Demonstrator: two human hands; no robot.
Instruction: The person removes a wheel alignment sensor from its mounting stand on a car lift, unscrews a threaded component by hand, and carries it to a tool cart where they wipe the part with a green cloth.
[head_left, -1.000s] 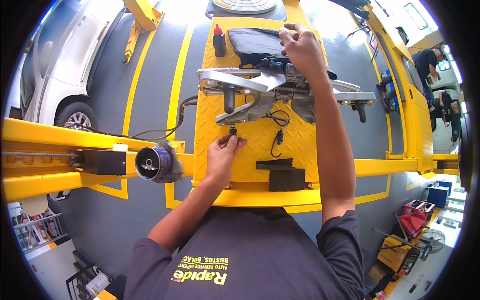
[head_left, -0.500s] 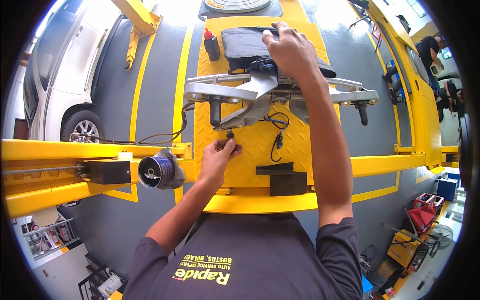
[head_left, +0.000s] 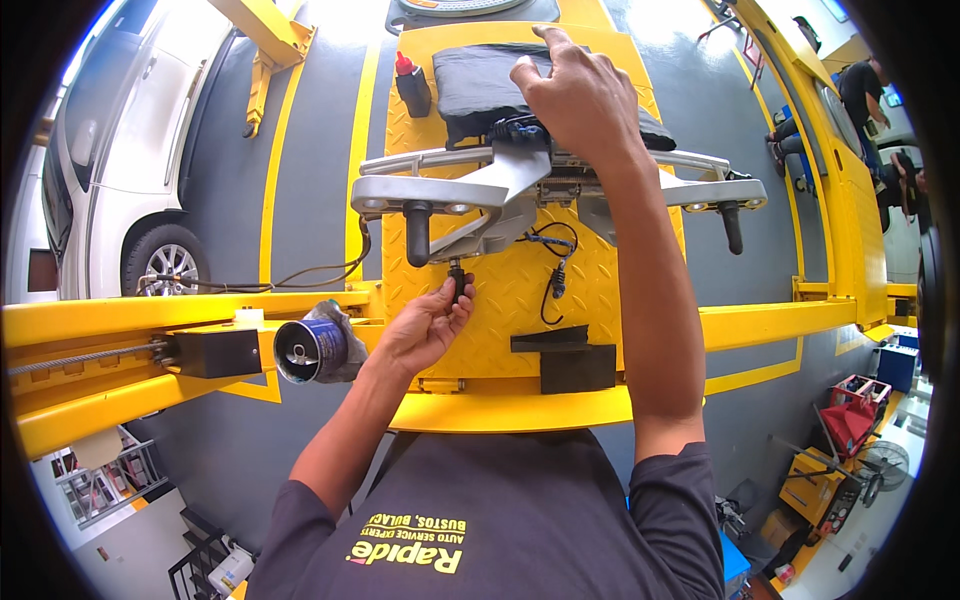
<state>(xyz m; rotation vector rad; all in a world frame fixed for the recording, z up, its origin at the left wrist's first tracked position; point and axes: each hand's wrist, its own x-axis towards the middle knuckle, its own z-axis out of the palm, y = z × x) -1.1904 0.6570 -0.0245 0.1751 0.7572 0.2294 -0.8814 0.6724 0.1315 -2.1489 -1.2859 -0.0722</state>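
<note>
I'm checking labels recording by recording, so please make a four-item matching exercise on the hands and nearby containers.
1. left hand
2. right hand
3. small bottle
4. open can

A. red-tipped, left of the dark fabric
B. blue outside, grey rag against it
C. fingers on the black handle
D. thumb and forefinger apart, holding nothing visible

Pairs: 1-C, 2-D, 3-A, 4-B
</note>
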